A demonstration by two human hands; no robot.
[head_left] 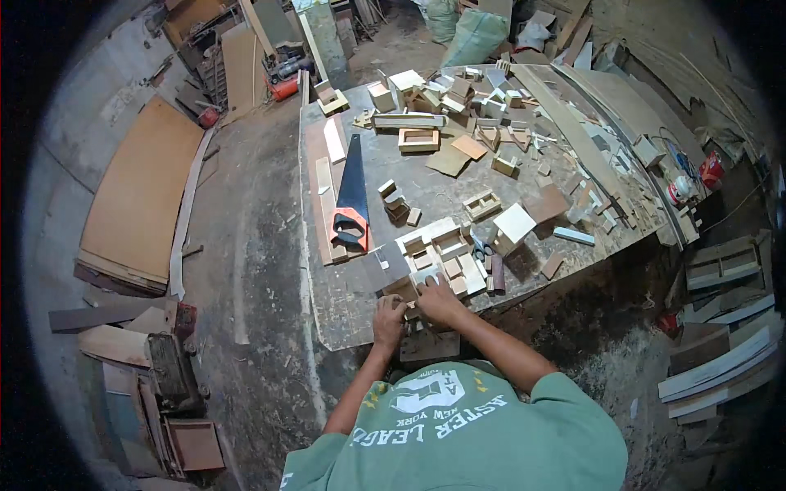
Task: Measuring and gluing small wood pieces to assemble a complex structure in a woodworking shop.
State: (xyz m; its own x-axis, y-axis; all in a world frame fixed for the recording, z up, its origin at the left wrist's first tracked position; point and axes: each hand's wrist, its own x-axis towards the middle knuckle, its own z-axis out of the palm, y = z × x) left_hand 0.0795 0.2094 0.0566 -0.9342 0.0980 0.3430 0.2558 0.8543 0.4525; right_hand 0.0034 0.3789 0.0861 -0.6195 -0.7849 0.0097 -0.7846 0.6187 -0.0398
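Green shirt (491,430), worn, its wearer at the near edge of the table (327,307). Left hand (390,317), fingers curled beside the partitioned wooden assembly (452,268); whether gripping anything, cannot tell. Right hand (440,301), fingers bent onto the assembly's near side, seemingly steadying it (exact hold hidden). Assembly: set near the table edge, apparently for two-handed reach. Handsaw (353,184), one, lying flat, handle nearest the person, presumably for ready pickup. Wood offcuts (468,147), many, farther back, likely leaving working room.

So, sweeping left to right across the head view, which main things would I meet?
Large brown board, orange-handled handsaw, cluster of small wooden frames, pale-topped wooden box, pale strip, red container.
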